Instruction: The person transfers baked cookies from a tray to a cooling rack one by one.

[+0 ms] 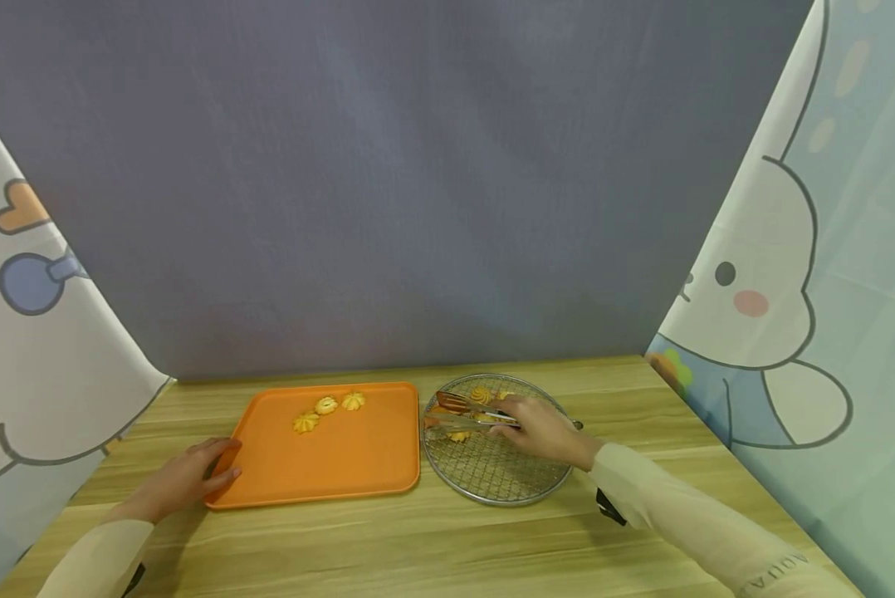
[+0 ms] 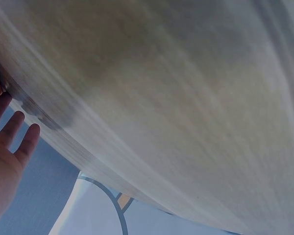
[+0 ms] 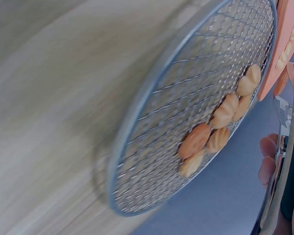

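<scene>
My right hand (image 1: 540, 428) grips metal tongs (image 1: 471, 422) with brown tips over the left part of a round wire rack (image 1: 511, 469). The tongs' two arms stand apart, and no cookie shows between their tips. Several piped cookies (image 3: 223, 112) lie on the mesh, partly covered by tongs and hand in the head view. An orange tray (image 1: 328, 465) sits left of the rack, with three yellow cookies (image 1: 326, 405) toward its back. At the tray's left edge rests my left hand (image 1: 182, 477), fingers loosely extended and touching the rim.
The wooden table (image 1: 388, 548) carries both tray and rack, which stand side by side almost touching. A grey curtain (image 1: 343, 183) rises behind the table's back edge. Cloths with cartoon prints (image 1: 776, 291) hang at the left and right sides.
</scene>
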Demonstrator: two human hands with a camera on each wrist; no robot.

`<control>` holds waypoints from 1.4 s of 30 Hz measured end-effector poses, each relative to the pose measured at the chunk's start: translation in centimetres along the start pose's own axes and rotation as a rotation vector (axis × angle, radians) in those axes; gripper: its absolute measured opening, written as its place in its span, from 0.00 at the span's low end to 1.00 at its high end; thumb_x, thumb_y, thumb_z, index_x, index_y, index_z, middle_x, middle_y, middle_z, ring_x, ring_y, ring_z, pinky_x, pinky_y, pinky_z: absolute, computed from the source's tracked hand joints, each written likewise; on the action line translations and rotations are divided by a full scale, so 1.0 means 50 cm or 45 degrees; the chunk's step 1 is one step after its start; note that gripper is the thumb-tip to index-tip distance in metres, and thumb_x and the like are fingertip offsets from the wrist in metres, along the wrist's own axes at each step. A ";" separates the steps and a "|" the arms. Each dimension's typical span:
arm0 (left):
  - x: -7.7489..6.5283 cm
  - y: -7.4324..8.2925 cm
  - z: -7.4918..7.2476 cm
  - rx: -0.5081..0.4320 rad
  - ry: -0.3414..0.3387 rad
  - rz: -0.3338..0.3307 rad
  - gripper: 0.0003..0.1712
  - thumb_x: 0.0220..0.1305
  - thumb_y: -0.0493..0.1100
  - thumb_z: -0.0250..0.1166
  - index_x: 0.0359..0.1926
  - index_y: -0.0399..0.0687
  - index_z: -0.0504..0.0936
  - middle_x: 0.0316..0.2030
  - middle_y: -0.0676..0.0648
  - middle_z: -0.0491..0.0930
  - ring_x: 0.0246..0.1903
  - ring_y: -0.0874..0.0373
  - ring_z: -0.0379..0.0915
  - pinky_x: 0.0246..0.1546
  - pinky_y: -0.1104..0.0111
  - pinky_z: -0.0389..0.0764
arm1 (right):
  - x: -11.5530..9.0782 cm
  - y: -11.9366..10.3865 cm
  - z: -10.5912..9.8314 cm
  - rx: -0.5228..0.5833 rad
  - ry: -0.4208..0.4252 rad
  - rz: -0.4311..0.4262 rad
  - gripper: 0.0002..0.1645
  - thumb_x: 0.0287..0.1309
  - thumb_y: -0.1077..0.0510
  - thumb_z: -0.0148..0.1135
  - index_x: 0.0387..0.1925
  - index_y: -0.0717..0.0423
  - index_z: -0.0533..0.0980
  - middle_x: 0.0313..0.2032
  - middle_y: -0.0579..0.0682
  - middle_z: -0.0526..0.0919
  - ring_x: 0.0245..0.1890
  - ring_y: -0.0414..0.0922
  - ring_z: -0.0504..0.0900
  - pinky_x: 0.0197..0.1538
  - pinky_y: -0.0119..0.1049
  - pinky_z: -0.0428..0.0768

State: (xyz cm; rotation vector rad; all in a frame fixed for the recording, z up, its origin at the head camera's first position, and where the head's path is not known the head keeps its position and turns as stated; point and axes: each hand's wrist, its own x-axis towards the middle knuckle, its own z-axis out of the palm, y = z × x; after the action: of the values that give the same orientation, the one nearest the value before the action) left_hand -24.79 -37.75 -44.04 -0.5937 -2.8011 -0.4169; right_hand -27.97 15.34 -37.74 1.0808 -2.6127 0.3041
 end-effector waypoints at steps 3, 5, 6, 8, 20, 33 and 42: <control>0.000 -0.001 0.000 -0.006 -0.002 0.003 0.26 0.54 0.47 0.66 0.50 0.34 0.76 0.48 0.33 0.75 0.46 0.35 0.72 0.44 0.44 0.73 | -0.013 0.010 -0.005 -0.015 0.024 0.023 0.22 0.55 0.51 0.61 0.48 0.59 0.76 0.38 0.52 0.83 0.25 0.36 0.78 0.29 0.30 0.78; 0.000 0.000 -0.001 -0.006 -0.002 0.003 0.26 0.54 0.47 0.66 0.50 0.35 0.76 0.48 0.33 0.75 0.46 0.35 0.72 0.44 0.44 0.73 | -0.022 0.017 -0.008 -0.017 0.036 0.041 0.21 0.55 0.51 0.62 0.47 0.59 0.77 0.40 0.53 0.83 0.29 0.40 0.80 0.32 0.32 0.79; 0.000 0.000 -0.001 -0.004 0.000 0.004 0.26 0.54 0.47 0.66 0.50 0.35 0.76 0.48 0.33 0.75 0.46 0.35 0.72 0.44 0.44 0.73 | -0.026 0.020 -0.010 -0.014 0.038 0.054 0.21 0.55 0.51 0.62 0.47 0.59 0.77 0.40 0.53 0.82 0.31 0.41 0.81 0.33 0.33 0.80; 0.000 0.000 -0.001 0.003 0.006 0.006 0.26 0.54 0.47 0.66 0.50 0.35 0.76 0.48 0.34 0.76 0.46 0.35 0.72 0.44 0.44 0.73 | -0.035 0.027 -0.013 -0.004 0.034 0.082 0.22 0.55 0.51 0.61 0.47 0.60 0.76 0.42 0.54 0.82 0.34 0.44 0.82 0.35 0.35 0.81; -0.003 0.001 0.000 0.025 0.026 0.016 0.25 0.53 0.46 0.67 0.49 0.36 0.77 0.47 0.34 0.77 0.45 0.35 0.73 0.43 0.44 0.74 | -0.084 0.074 -0.025 0.027 0.098 0.109 0.22 0.53 0.56 0.64 0.47 0.65 0.76 0.38 0.57 0.83 0.24 0.39 0.79 0.28 0.32 0.77; -0.003 0.005 -0.002 0.041 0.013 -0.011 0.25 0.52 0.47 0.67 0.49 0.37 0.76 0.47 0.34 0.76 0.45 0.34 0.73 0.41 0.44 0.74 | -0.134 0.114 -0.039 0.027 0.142 0.180 0.19 0.51 0.57 0.65 0.43 0.67 0.77 0.34 0.54 0.82 0.18 0.26 0.66 0.21 0.25 0.68; -0.005 0.008 -0.004 0.011 0.019 -0.004 0.25 0.52 0.46 0.68 0.49 0.37 0.76 0.47 0.35 0.77 0.45 0.35 0.73 0.42 0.45 0.74 | -0.165 0.139 -0.039 0.005 0.191 0.200 0.17 0.47 0.58 0.68 0.39 0.63 0.78 0.24 0.44 0.79 0.17 0.26 0.61 0.20 0.23 0.63</control>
State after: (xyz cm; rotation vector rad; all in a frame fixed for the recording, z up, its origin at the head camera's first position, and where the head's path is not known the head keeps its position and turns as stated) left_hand -24.38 -37.55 -43.84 -0.5816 -2.7888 -0.4077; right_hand -27.03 26.14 -39.36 0.8215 -2.5662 0.4086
